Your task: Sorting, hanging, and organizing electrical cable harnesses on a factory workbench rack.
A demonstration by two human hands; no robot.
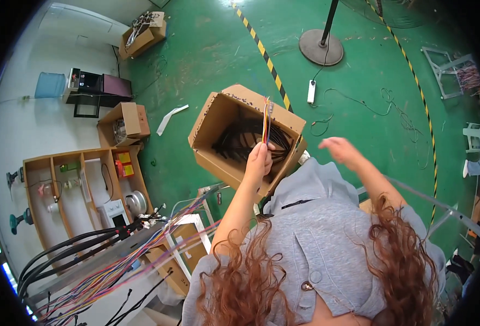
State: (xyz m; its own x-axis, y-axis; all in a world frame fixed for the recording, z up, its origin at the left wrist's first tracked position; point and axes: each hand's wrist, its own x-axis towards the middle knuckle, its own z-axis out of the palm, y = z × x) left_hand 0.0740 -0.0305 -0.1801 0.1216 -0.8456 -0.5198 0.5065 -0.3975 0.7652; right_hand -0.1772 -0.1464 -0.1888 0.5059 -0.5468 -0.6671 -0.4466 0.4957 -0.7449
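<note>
The person's left hand (259,161) is closed around a thin bundle of coloured wires (265,124), which it holds upright, with the loose ends pointing away from the body. This bundle appears in front of an open cardboard box (242,95), inside which black cables (230,138) lie in coils. The right hand (342,151) is beside the box, apart from the bundle (its fingers look partly bent, but how wide it stands, one cannot tell). Farther away, a white power strip (311,92) lies on the green floor (354,117).
</note>
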